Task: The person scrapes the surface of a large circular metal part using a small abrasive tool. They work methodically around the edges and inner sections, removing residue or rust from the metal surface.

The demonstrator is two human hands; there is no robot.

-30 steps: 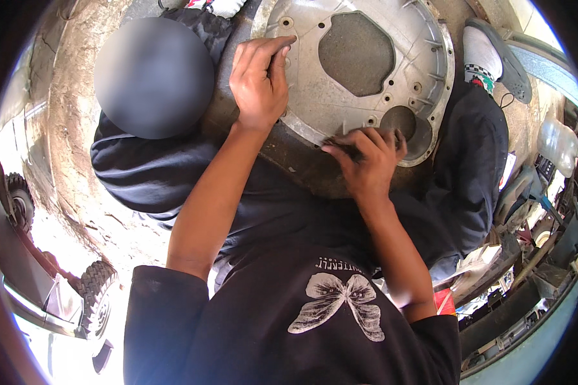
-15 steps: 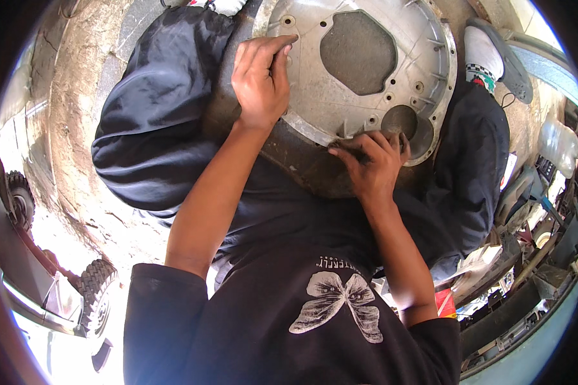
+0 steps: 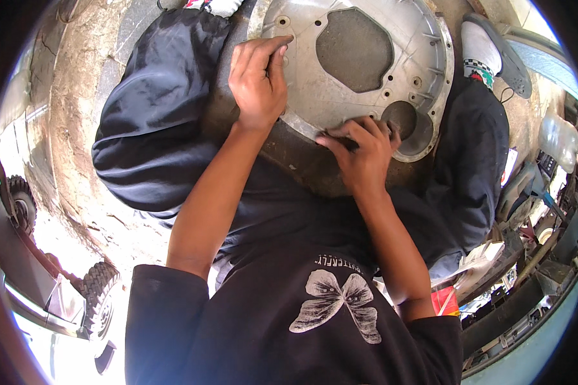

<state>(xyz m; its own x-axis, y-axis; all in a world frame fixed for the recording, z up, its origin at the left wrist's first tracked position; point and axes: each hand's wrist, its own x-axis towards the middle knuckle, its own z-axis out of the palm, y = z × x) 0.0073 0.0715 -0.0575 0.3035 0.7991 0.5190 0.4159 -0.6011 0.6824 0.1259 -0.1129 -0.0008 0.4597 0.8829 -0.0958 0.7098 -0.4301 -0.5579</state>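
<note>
A person in a black T-shirt (image 3: 237, 327) with a white butterfly print (image 3: 337, 305) sits over a broad, silver-grey metal housing (image 3: 305, 80), which lies between the spread legs at the top of the head view, its upper edge cut off by the frame. The left hand (image 3: 258, 74) rests at the housing's left edge, index finger stretched over the metal and thumb just beneath it, the tips near each other and darkened. Whether that grip is clamped on the rim cannot be told. The right hand (image 3: 366, 151) bends over the near edge, thumb toward the left and fingers curled above the metal, beside a round recess (image 3: 401, 119). Thumb and fingers stand apart at that grip, though deep shade under them makes it impossible to tell whether anything is held. A large many-sided opening (image 3: 354, 51) pierces the middle of the casting, and small bolt holes dot its face and its right rim. Dark trousers (image 3: 154, 128) cover both bent legs; at the right, a white sock (image 3: 480, 48) shows above a grey shoe (image 3: 514, 74). On the left, two knobby tires (image 3: 99, 289) stand near the sunlit, worn floor (image 3: 70, 128). A red box (image 3: 444, 300) sits behind the right elbow, with jumbled parts (image 3: 552, 256) at the far right.
</note>
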